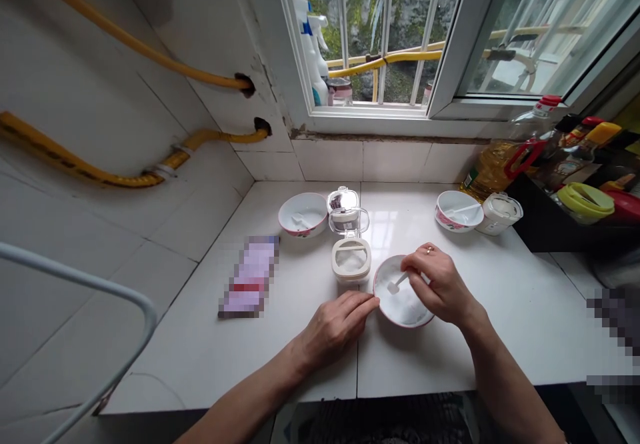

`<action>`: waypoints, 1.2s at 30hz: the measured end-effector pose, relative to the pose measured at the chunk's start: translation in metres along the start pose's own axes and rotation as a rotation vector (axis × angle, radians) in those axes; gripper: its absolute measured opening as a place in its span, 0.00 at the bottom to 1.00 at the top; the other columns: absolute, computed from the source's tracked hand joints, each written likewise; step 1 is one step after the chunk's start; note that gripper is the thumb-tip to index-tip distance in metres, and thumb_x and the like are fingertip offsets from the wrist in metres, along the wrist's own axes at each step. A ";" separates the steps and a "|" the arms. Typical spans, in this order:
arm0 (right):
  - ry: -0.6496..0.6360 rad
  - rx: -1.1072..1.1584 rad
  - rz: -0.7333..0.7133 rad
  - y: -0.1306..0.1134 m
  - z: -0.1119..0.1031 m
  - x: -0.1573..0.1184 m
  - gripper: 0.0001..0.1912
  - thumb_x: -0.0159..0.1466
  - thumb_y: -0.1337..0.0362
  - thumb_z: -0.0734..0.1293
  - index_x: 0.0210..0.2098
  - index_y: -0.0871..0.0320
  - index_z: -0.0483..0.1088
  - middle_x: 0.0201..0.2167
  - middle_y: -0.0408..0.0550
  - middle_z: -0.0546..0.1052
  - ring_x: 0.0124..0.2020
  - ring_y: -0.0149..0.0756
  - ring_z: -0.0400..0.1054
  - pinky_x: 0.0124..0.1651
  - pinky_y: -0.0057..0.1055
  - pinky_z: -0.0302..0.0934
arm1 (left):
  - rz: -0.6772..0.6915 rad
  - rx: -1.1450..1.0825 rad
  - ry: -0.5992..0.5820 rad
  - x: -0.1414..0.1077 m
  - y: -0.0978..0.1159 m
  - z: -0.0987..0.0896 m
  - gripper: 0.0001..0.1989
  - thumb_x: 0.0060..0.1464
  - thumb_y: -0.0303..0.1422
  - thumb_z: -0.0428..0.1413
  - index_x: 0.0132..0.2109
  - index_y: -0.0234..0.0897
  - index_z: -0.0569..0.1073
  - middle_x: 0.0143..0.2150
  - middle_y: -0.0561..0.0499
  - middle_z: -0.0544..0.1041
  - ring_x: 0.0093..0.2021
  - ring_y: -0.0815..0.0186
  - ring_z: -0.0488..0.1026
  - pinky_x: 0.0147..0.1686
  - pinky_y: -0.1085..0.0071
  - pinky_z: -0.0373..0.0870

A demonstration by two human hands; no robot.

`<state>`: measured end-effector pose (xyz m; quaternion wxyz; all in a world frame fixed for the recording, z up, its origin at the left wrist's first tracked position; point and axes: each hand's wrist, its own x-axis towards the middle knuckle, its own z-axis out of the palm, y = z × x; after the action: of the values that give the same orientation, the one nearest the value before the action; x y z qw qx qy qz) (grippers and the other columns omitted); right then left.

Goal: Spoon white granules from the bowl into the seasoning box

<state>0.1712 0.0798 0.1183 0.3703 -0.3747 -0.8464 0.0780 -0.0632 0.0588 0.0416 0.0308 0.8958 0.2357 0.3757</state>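
My right hand (pixel 440 284) pinches the handle of a small white spoon (pixel 394 288), its bowl tilted down over a white bowl (pixel 407 324) with a pink rim. White, granular stuff lies in that bowl. At the bowl's left rim, the fingertips of my left hand (pixel 343 321) touch it, with the fingers stretched out and nothing visible in them. Just behind my left hand stands a small seasoning jar (pixel 351 272) with its clear lid flipped up; something white shows inside. Beyond its lid is another clear-lidded jar (pixel 343 201).
A white bowl (pixel 303 232) with a spoon stands back left, near a blurred purple packet (pixel 253 274). Back right are a flowered bowl (pixel 457 224), a lidded jar (pixel 501 214), an oil bottle (pixel 493 164) and a dark rack (pixel 540 221). A grey rail (pixel 100 283) juts in at left.
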 end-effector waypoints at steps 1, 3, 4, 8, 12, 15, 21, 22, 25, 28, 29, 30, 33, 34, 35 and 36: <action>-0.051 0.000 -0.003 -0.001 0.004 0.000 0.10 0.61 0.75 0.58 0.31 0.57 0.68 0.24 0.44 0.74 0.24 0.34 0.62 0.38 0.35 0.59 | -0.004 0.000 -0.005 0.000 0.000 0.000 0.17 0.63 0.22 0.46 0.56 0.31 0.70 0.44 0.42 0.80 0.42 0.62 0.79 0.38 0.68 0.80; -0.132 0.025 0.022 -0.002 0.010 0.000 0.11 0.61 0.75 0.57 0.31 0.57 0.67 0.25 0.45 0.75 0.25 0.34 0.64 0.39 0.35 0.59 | -0.007 -0.001 -0.006 0.001 0.001 -0.001 0.17 0.63 0.21 0.46 0.56 0.32 0.70 0.43 0.42 0.80 0.42 0.62 0.79 0.39 0.68 0.80; -0.150 0.042 0.054 -0.002 0.011 0.000 0.11 0.60 0.75 0.57 0.30 0.56 0.67 0.25 0.45 0.76 0.25 0.34 0.64 0.39 0.35 0.59 | -0.006 -0.002 -0.003 0.001 0.001 -0.001 0.17 0.63 0.21 0.46 0.56 0.31 0.70 0.43 0.42 0.81 0.42 0.62 0.79 0.39 0.68 0.80; -0.110 0.122 0.281 -0.001 0.007 0.000 0.12 0.60 0.73 0.57 0.28 0.54 0.67 0.21 0.43 0.74 0.27 0.36 0.64 0.38 0.35 0.59 | 0.006 -0.006 0.011 0.002 0.002 -0.001 0.15 0.63 0.21 0.46 0.54 0.30 0.70 0.43 0.42 0.81 0.41 0.62 0.79 0.37 0.68 0.80; -0.050 0.313 0.515 0.000 -0.001 0.002 0.10 0.60 0.69 0.58 0.26 0.54 0.68 0.16 0.40 0.71 0.25 0.35 0.64 0.35 0.33 0.58 | 0.008 -0.012 0.010 0.003 0.001 -0.001 0.15 0.63 0.21 0.46 0.54 0.30 0.70 0.43 0.41 0.81 0.41 0.62 0.79 0.37 0.67 0.81; -0.012 0.488 0.644 0.002 -0.004 0.004 0.08 0.58 0.66 0.59 0.26 0.56 0.69 0.16 0.39 0.70 0.21 0.33 0.63 0.31 0.31 0.57 | 0.010 -0.012 0.021 0.003 0.001 -0.001 0.15 0.63 0.20 0.46 0.54 0.29 0.70 0.42 0.41 0.81 0.41 0.62 0.79 0.37 0.68 0.81; 0.052 0.639 0.725 0.005 -0.005 0.006 0.08 0.56 0.63 0.61 0.26 0.57 0.70 0.14 0.40 0.70 0.20 0.33 0.63 0.28 0.30 0.57 | 0.011 -0.007 0.027 0.004 0.002 -0.001 0.15 0.63 0.20 0.46 0.53 0.30 0.70 0.42 0.42 0.81 0.40 0.62 0.79 0.36 0.68 0.81; 0.061 0.648 0.727 0.005 -0.005 0.006 0.08 0.56 0.63 0.62 0.26 0.57 0.70 0.14 0.40 0.70 0.20 0.33 0.63 0.28 0.30 0.57 | 0.010 -0.006 0.028 0.004 0.002 -0.001 0.15 0.63 0.21 0.46 0.54 0.30 0.70 0.42 0.42 0.81 0.40 0.63 0.79 0.36 0.68 0.81; 0.087 0.660 0.735 0.006 -0.005 0.006 0.07 0.55 0.62 0.62 0.25 0.57 0.70 0.14 0.41 0.70 0.20 0.33 0.62 0.28 0.31 0.57 | 0.006 -0.006 0.027 0.004 0.002 -0.001 0.15 0.63 0.21 0.47 0.54 0.31 0.70 0.42 0.42 0.81 0.40 0.63 0.79 0.37 0.69 0.81; 0.109 0.672 0.736 0.007 -0.004 0.007 0.08 0.56 0.62 0.63 0.25 0.58 0.71 0.14 0.41 0.70 0.20 0.33 0.62 0.29 0.31 0.57 | 0.009 -0.015 0.025 0.003 0.001 0.000 0.16 0.62 0.20 0.47 0.54 0.30 0.70 0.43 0.42 0.81 0.41 0.63 0.79 0.37 0.68 0.80; 0.117 0.678 0.731 0.007 -0.003 0.008 0.08 0.56 0.62 0.63 0.25 0.58 0.71 0.14 0.41 0.70 0.20 0.33 0.63 0.30 0.32 0.58 | 0.010 -0.015 0.023 0.002 0.001 0.000 0.16 0.62 0.20 0.47 0.54 0.30 0.70 0.43 0.41 0.81 0.41 0.63 0.79 0.37 0.68 0.80; 0.130 0.683 0.722 0.007 -0.002 0.008 0.08 0.57 0.62 0.63 0.25 0.57 0.71 0.14 0.41 0.70 0.20 0.33 0.63 0.31 0.32 0.59 | 0.011 -0.014 0.023 0.002 0.000 0.000 0.16 0.62 0.20 0.47 0.54 0.30 0.70 0.43 0.41 0.81 0.41 0.62 0.79 0.37 0.68 0.80; 0.190 0.676 0.672 0.002 0.003 0.009 0.07 0.60 0.61 0.63 0.28 0.57 0.70 0.17 0.41 0.72 0.22 0.34 0.67 0.34 0.33 0.62 | 0.011 -0.009 0.024 0.002 0.000 0.001 0.16 0.62 0.20 0.46 0.55 0.31 0.69 0.42 0.42 0.81 0.40 0.63 0.79 0.37 0.68 0.80; 0.215 0.661 0.647 0.000 0.005 0.009 0.07 0.62 0.61 0.63 0.30 0.57 0.70 0.18 0.41 0.73 0.24 0.35 0.69 0.35 0.33 0.64 | 0.009 -0.006 0.024 0.002 0.000 0.001 0.17 0.62 0.21 0.46 0.55 0.31 0.69 0.42 0.42 0.81 0.40 0.63 0.79 0.37 0.69 0.80; 0.238 0.639 0.615 -0.003 0.008 0.008 0.07 0.64 0.61 0.63 0.33 0.56 0.70 0.21 0.42 0.74 0.26 0.36 0.71 0.37 0.34 0.65 | 0.009 -0.002 0.023 0.002 0.000 0.001 0.17 0.62 0.21 0.46 0.55 0.32 0.69 0.42 0.42 0.81 0.40 0.63 0.79 0.37 0.69 0.80; 0.256 0.606 0.575 -0.005 0.012 0.008 0.06 0.65 0.61 0.63 0.35 0.56 0.69 0.23 0.43 0.76 0.29 0.36 0.73 0.39 0.34 0.66 | 0.009 0.001 0.022 0.002 0.000 0.001 0.17 0.62 0.21 0.46 0.56 0.32 0.69 0.42 0.42 0.81 0.40 0.63 0.79 0.37 0.69 0.80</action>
<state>0.1568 0.0834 0.1167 0.5288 -0.4762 -0.5937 0.3757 -0.0614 0.0595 0.0420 0.0261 0.8926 0.2323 0.3854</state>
